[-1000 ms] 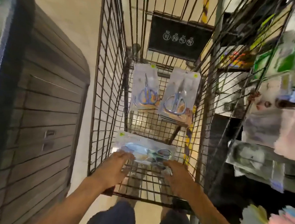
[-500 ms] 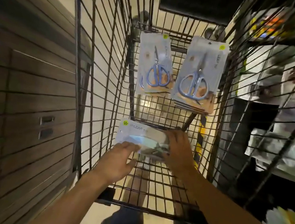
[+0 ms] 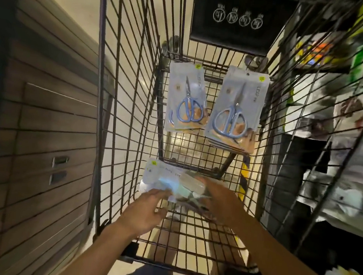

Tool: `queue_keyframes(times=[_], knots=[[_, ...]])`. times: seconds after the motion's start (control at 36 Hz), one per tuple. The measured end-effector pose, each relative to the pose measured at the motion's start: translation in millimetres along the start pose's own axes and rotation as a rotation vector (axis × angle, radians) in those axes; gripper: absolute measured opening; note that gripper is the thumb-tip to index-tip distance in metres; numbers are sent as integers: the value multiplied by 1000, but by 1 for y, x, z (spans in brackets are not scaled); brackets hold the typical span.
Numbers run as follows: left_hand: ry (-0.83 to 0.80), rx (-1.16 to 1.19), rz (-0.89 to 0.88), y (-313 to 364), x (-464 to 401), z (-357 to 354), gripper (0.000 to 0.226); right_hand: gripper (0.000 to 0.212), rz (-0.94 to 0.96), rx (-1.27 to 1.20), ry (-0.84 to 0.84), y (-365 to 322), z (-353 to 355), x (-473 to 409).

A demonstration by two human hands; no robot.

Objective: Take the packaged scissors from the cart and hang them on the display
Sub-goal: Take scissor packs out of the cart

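Down on the floor of the wire shopping cart (image 3: 121, 110), a blurred pack of scissors (image 3: 172, 180) lies crosswise at the near end, with both hands on it. Left hand (image 3: 142, 213) has its fingers curled at the pack's near edge; right hand (image 3: 219, 200) lies over its right end, fingers bent on it, though motion blur hides the exact grip. Farther along the cart floor lie a left stack of blue-handled scissor packs (image 3: 187, 98) and a right stack (image 3: 235, 111). Merchandise shelves (image 3: 341, 129) stand at the right, blurred.
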State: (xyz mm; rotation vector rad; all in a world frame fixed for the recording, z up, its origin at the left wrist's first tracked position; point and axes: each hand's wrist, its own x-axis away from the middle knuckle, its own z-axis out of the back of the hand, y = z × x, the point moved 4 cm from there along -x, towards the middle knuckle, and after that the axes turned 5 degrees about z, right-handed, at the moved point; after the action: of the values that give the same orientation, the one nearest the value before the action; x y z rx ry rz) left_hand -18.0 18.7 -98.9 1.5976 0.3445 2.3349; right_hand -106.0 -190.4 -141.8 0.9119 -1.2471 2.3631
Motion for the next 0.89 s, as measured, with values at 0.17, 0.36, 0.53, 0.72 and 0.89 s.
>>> queue_keyframes(times=[0.17, 0.36, 0.53, 0.72, 0.89], knots=[[75, 109, 56, 13, 5, 17, 42, 66, 3, -320, 209, -10, 23, 28], [120, 635, 17, 52, 15, 42, 60, 67, 16, -771, 284, -30, 37, 45], [181, 909, -7, 66, 15, 49, 86, 66, 9, -897, 187, -52, 21, 42], [265, 975, 6, 48, 20, 50, 93, 73, 28, -791, -4, -58, 2, 40], [349, 951, 32, 33, 32, 58, 92, 58, -125, -491, 186, -11, 5, 38]])
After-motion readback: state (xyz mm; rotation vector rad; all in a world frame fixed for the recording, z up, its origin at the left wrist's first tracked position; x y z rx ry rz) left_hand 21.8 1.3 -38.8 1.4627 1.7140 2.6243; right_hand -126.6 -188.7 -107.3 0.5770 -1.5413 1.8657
